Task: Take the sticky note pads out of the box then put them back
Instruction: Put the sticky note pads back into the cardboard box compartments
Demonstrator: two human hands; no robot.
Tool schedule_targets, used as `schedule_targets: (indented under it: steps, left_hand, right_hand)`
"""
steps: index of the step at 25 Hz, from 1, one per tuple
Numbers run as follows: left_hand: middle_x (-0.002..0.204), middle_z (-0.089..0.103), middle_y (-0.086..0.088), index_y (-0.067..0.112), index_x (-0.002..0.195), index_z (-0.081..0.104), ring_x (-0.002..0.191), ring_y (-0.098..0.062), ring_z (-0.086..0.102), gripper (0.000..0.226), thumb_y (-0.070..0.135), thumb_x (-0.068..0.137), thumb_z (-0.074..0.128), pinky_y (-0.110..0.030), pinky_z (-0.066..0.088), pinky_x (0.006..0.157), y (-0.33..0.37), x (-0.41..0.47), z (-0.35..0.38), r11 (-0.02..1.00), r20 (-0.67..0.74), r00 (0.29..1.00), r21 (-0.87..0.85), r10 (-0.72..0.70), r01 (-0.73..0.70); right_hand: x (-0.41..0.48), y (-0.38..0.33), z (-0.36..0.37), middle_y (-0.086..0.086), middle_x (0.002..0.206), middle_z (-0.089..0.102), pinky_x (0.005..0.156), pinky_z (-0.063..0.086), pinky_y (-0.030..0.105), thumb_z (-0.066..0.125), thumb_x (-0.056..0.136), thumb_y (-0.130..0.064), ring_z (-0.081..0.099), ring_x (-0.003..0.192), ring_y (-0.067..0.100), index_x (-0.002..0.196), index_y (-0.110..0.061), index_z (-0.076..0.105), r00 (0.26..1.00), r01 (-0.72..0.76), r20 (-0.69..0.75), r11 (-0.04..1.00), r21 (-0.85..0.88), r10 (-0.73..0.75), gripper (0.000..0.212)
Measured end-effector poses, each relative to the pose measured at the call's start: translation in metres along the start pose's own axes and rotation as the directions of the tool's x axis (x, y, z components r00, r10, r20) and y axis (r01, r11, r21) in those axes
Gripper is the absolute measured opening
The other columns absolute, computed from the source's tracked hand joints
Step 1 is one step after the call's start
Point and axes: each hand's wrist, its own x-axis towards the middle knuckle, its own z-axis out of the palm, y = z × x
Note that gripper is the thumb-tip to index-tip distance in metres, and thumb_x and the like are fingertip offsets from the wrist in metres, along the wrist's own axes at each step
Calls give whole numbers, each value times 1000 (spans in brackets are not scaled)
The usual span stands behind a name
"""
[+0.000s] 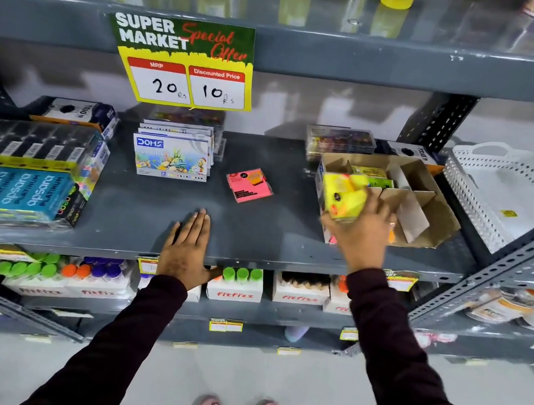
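Note:
A brown cardboard box (429, 223) with dividers sits on the right of the grey shelf (152, 216). Yellow and green sticky note pads (371, 176) still lie in its far-left compartments. My right hand (363, 230) grips a yellow sticky note pad (344, 196) at the box's left front corner; the pad is blurred. A pink sticky note pad (249, 185) lies flat on the shelf, left of the box. My left hand (188, 246) rests palm-down on the shelf's front edge, fingers together, holding nothing.
DOMS colour boxes (172, 157) stand behind the pink pad. Apsara pencil packs (17, 172) fill the shelf's left. A white perforated basket (509, 193) sits right of the box. A price sign (182, 61) hangs from the shelf above; bottles line the shelves above and below.

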Motion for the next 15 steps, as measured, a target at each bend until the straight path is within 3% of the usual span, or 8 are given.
schedule_targets:
  steps: [3, 5, 8, 11, 15]
  left_hand:
    - [149, 29, -18, -2, 141, 25, 135, -30, 29, 110, 73, 63, 44, -51, 22, 109, -1, 2, 2, 1000, -5, 1000, 6, 6, -6]
    - [150, 26, -17, -1, 142, 22, 136, -30, 26, 113, 69, 63, 61, -50, 20, 110, -1, 2, 3, 1000, 2, 1000, 18, 5, -5]
    - [151, 24, -16, 0, 143, 20, 137, -29, 25, 115, 63, 61, 71, -50, 19, 111, 0, 2, 3, 1000, -8, 1000, 12, -3, 3]
    - [151, 24, -16, 0, 143, 19, 138, -29, 24, 116, 63, 61, 71, -50, 19, 111, 0, 2, 1, 1000, -3, 1000, 16, -4, 4]
    - [151, 22, -15, 1, 143, 18, 138, -28, 23, 115, 65, 62, 68, -50, 18, 112, 1, 1, 0, 1000, 8, 1000, 21, -8, 8]
  right_hand:
    - [33, 49, -8, 37, 123, 52, 105, 32, 51, 74, 67, -49, 47, 118, 47, 132, 5, 42, 981, -186, -55, 982, 6, 186, 91]
    - [47, 75, 2, 36, 121, 55, 102, 36, 49, 67, 72, -53, 49, 117, 47, 132, 3, 41, 968, -249, 31, 968, 6, 249, 87]
    - [41, 95, 28, 31, 134, 47, 102, 40, 50, 60, 88, -37, 39, 129, 45, 135, -2, 44, 969, -160, 182, 986, -53, 167, 61]
    - [35, 105, 43, 28, 144, 37, 108, 37, 56, 54, 94, -25, 27, 136, 47, 137, -8, 45, 982, -78, 164, 994, -75, 89, 48]
    - [39, 92, 38, 29, 142, 40, 102, 41, 58, 44, 98, -28, 36, 129, 50, 135, -6, 46, 986, -114, 106, 986, -121, 127, 43]
